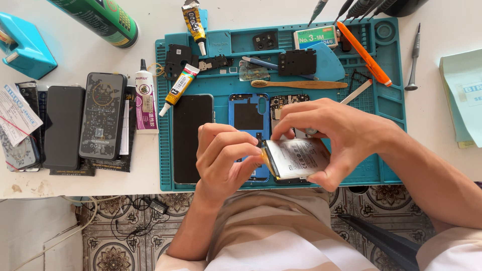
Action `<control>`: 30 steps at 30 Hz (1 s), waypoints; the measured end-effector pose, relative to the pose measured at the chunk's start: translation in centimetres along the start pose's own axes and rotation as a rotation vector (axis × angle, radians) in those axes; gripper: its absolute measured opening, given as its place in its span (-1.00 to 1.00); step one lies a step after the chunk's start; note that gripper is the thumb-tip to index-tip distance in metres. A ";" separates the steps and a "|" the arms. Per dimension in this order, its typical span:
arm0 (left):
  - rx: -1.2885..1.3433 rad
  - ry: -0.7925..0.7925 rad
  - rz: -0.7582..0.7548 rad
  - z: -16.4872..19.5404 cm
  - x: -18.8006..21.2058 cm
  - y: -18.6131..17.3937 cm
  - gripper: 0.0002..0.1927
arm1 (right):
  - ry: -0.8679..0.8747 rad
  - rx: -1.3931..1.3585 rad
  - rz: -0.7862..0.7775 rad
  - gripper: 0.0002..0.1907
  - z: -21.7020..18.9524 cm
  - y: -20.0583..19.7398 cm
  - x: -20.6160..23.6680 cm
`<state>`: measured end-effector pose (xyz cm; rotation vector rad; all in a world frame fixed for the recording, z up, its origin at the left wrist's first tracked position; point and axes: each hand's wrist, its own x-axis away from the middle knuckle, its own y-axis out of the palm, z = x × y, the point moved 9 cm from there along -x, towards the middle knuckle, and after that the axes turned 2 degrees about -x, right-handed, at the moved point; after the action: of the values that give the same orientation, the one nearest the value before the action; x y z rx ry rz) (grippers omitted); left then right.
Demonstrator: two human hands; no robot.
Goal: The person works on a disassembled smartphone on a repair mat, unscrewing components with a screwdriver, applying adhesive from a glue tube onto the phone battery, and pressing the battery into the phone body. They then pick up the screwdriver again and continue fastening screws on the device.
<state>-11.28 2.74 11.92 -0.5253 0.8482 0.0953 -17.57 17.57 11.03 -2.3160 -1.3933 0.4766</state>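
Observation:
A flat silver phone battery [297, 158] is held tilted above the front edge of the teal repair mat [386, 173]. My right hand [334, 135] grips it from above and from the right side. My left hand [223, 155] pinches its left edge, where a yellowish strip shows. Under the hands lie a blue phone frame [247, 113] and an opened phone with its circuit board [286, 103] exposed. A black phone screen [190, 135] lies flat on the mat just left of my left hand.
Glue tubes [178, 88], black covers [297, 62], a wooden toothbrush [301, 84] and an orange pry tool [364, 55] lie on the mat's back half. Several phones [103, 115] lie left of the mat. A screwdriver [414, 57] and green paper [464, 95] lie at the right. The table's front edge is near my body.

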 end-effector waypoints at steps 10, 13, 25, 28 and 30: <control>0.023 0.120 -0.090 1.0 0.7 0.6 -0.73 | 0.069 0.036 -0.058 -0.27 0.1 0.4 -0.1; 0.008 0.133 -0.092 0.9 0.9 0.6 -0.73 | 0.081 0.055 -0.060 -0.27 0.1 0.5 -0.1; 0.094 0.007 -0.045 0.2 0.2 0.2 -0.78 | 0.057 0.071 -0.050 -0.25 -0.1 0.2 -0.1; 0.122 -0.075 -0.051 -0.3 0.1 0.2 -0.73 | 0.047 0.050 -0.043 -0.26 -0.1 0.4 -0.2; 0.149 -0.115 -0.047 -0.5 0.1 0.1 -0.73 | 0.043 0.036 -0.043 -0.27 -0.1 0.4 -0.2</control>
<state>-11.62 2.60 11.53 -0.3958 0.7245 0.0191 -17.27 17.23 10.91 -2.2501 -1.3998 0.4329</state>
